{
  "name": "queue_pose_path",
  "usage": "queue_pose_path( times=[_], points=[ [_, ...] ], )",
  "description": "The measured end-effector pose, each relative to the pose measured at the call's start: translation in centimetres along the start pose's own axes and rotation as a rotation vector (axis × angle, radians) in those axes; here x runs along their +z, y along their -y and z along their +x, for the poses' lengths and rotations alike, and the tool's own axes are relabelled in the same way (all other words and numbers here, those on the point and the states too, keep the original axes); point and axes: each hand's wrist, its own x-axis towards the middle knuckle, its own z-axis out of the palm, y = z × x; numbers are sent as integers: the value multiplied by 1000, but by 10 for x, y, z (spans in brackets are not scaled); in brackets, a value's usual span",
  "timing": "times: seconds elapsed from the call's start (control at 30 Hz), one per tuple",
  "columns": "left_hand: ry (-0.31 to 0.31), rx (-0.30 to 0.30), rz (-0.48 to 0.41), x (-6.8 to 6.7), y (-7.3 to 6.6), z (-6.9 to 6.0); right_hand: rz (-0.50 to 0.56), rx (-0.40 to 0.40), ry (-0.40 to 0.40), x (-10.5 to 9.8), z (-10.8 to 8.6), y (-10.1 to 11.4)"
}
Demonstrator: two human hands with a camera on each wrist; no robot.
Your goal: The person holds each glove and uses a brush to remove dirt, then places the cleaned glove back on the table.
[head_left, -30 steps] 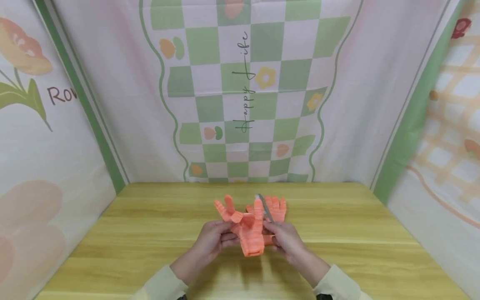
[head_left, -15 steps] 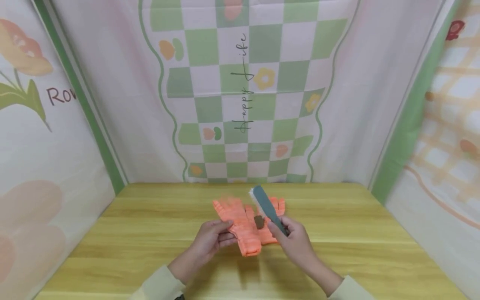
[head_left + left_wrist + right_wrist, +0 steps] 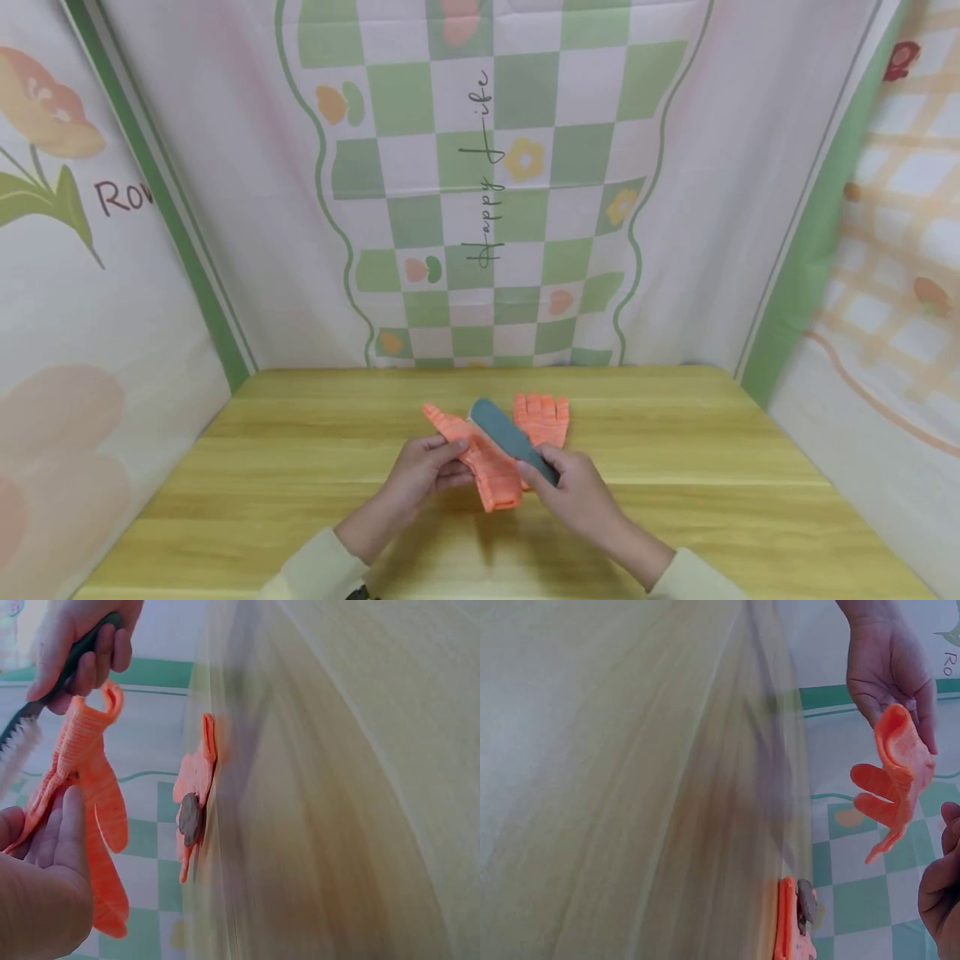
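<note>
My left hand pinches an orange knitted glove by its side and holds it above the table. In the left wrist view its cuff is up and its loose fingers hang down. My right hand grips a blue-green brush by the handle. The brush head lies across the held glove in the head view, and its white bristles show in the left wrist view. A second orange glove lies on the table behind, partly hidden. On it sits a brownish-grey lump, out of sight in the head view.
The wood-grain table reaches back to a fabric wall with a green checked print. Printed cloth panels stand at both sides.
The brush first rose beside the held glove, then came left over it, covering part of it. The glove's spread fingers have shifted. My left hand has stayed nearly in place.
</note>
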Motion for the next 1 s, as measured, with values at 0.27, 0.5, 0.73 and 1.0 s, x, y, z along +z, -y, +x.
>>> queue_pose_path(
  times=[0.27,0.5,0.73,1.0],
  points=[
    [12,56,65,0,-3,1,-42,-1,96,1,-2,0],
    [-6,49,73,-2,-4,1,-119,48,149,1,-4,-4],
    [28,50,104,-6,-2,1,-193,55,172,-3,-5,-6],
    [52,61,101,-7,0,2,-255,6,167,-7,-7,-10]
  ],
)
